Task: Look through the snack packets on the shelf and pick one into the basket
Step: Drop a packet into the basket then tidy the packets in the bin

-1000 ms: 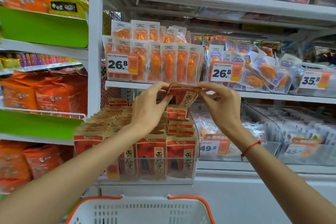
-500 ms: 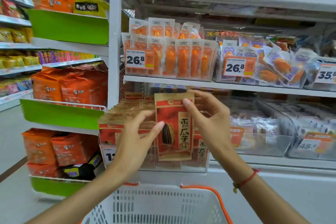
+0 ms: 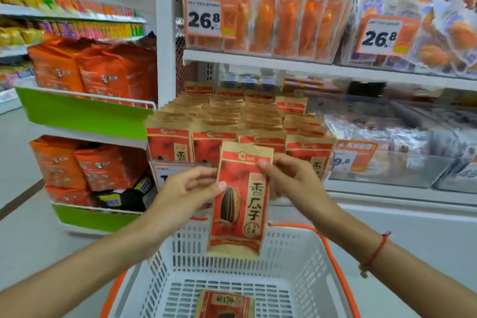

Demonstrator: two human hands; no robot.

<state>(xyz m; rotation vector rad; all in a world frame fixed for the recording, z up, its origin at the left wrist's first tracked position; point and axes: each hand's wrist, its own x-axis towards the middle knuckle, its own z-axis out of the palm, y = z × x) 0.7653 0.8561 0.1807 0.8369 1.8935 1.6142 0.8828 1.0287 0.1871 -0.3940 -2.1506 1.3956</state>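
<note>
Before the shelf (image 3: 322,70) stocked with matching packs, a white basket (image 3: 304,261) already holding one packet (image 3: 224,303) sits below the upright red sunflower-seed packet (image 3: 240,201), pinched by left hand (image 3: 185,193) and right hand (image 3: 291,181) at its sides.

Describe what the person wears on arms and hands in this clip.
Both forearms are bare, with no sleeves in view and no gloves. The right wrist carries a thin red string bracelet with a small bead or charm hanging from it. The left wrist shows nothing worn.
</note>
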